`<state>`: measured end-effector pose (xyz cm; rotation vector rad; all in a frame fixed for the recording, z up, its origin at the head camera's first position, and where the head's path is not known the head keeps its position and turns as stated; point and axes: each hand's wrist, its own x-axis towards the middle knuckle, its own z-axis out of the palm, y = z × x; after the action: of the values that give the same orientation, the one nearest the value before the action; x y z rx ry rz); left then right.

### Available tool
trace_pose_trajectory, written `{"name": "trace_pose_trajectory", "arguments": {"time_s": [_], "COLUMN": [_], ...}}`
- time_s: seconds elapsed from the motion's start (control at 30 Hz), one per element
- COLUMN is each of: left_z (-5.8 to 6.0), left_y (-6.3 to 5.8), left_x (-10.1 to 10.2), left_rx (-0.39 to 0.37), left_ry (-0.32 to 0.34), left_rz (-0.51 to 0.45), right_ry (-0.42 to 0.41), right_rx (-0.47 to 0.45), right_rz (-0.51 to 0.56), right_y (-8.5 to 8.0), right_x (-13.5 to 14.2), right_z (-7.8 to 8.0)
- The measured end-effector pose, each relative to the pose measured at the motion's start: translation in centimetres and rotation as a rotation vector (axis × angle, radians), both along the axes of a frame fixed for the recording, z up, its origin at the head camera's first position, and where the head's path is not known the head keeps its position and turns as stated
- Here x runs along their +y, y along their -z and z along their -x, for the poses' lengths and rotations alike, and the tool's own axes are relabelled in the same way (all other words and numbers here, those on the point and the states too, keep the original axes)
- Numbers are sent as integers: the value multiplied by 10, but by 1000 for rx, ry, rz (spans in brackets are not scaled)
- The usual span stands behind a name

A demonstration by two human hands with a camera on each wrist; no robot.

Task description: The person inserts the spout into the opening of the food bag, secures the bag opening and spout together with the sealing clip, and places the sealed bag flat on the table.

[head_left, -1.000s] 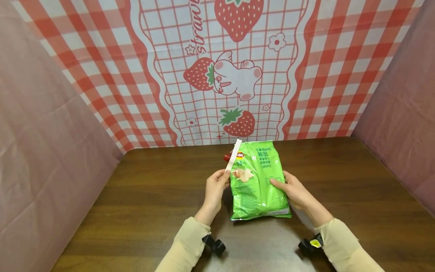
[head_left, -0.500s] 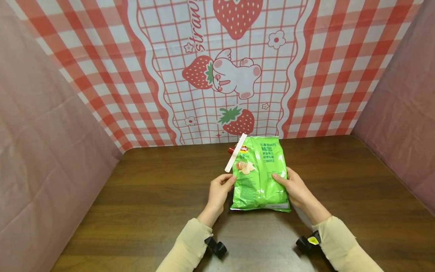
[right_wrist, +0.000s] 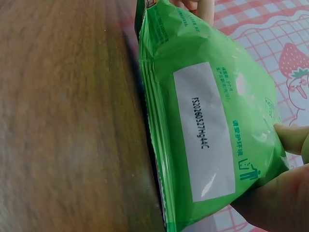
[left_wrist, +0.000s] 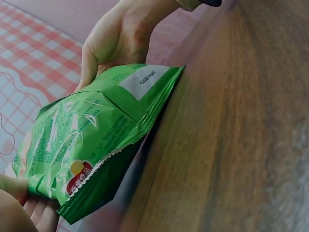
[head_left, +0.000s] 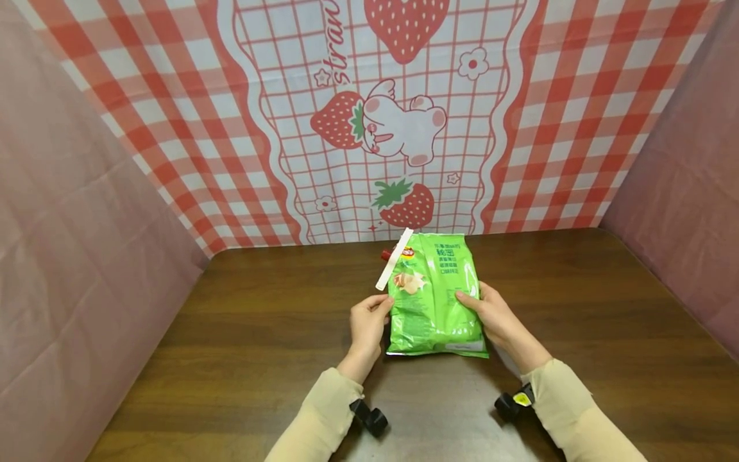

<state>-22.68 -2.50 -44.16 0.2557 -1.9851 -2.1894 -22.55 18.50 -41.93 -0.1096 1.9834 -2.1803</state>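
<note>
Between my hands is a green potato chip bag (head_left: 435, 301), its printed back facing me and its lower seam close over the wood in both wrist views. My left hand (head_left: 368, 321) pinches the bag's left edge between thumb and fingers. On the other side my right hand (head_left: 499, 317) grips the right edge, thumb on the back face and fingers behind. A white strip (head_left: 395, 259), like a bag sealing clip, lies slanted along the upper left edge, just above my left fingertips. Behind it a small red piece (head_left: 386, 255) sticks out, mostly hidden.
The brown wooden table (head_left: 248, 340) runs back to a red checked strawberry cloth (head_left: 398, 128). Pink cloth (head_left: 98, 212) walls the left side, and similar cloth (head_left: 681, 192) the right. A black wrist camera (head_left: 369, 417) sits under each sleeve.
My left hand has let go of the white strip's lower end and now pinches the bag's edge below it. The bag has shifted slightly away from me, then slightly left.
</note>
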Motion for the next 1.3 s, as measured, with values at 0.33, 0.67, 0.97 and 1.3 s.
{"name": "trace_pose_trajectory", "arguments": {"time_s": [0.33, 0.67, 0.97, 1.3], "left_z": [4, 8, 7, 8], "left_y": [-1, -2, 4, 10], "left_x": [-1, -7, -10, -11], "left_rx": [-13, -29, -44, -64], "left_ry": [6, -15, -37, -64], "left_rz": [-41, -35, -38, 2], "right_ry": [17, -44, -81, -112], "right_rx": [7, -6, -7, -32], "right_rz": [-41, 70, 119, 67], "right_y": [3, 11, 18, 22], "right_x": [3, 0, 0, 2], "right_z": [3, 8, 8, 8]}}
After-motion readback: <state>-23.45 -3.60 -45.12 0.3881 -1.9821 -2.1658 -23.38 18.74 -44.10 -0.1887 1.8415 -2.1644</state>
